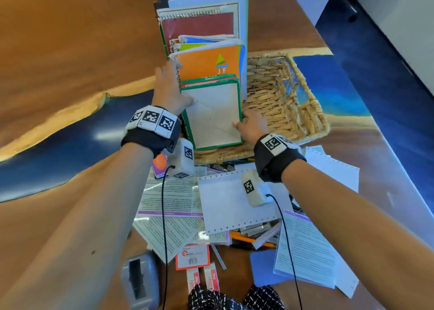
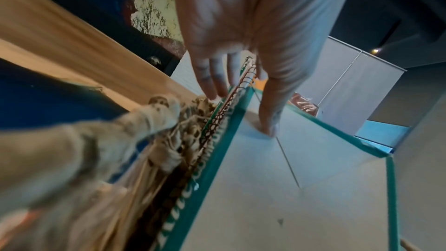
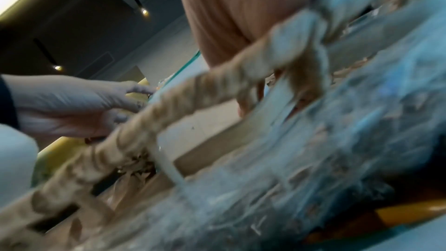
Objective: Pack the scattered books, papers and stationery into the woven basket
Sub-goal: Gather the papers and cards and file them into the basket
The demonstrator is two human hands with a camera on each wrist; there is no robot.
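Grip, left hand (image 1: 169, 89): clamped on the spiral edge of the green-edged notebook (image 1: 212, 112), thumb flat on its pale cover, fingers (image 2: 212, 81) straight down behind the wire binding (image 2: 226, 106).
Grip, right hand (image 1: 252, 124): thumb pressed on the notebook's right edge near the lower corner; rest of the fingers hidden, so how far they curl cannot be told.
Notebook position: centre of the head frame, upright at the front of a row of books standing in the woven basket (image 1: 288, 103).
Long axis: vertical, leaning slightly toward the top of the frame against the orange exercise book (image 1: 206, 63).
Key relation: notebook between both hands, left on the spine, right on the free edge; open basket floor lies right of the row.
Still to pack: loose printed sheets (image 1: 169, 199) and perforated paper (image 1: 225, 206) on the desk (image 1: 58, 51), lower centre.
Readable: "J F" under a triangle logo on the orange cover; other print too small.
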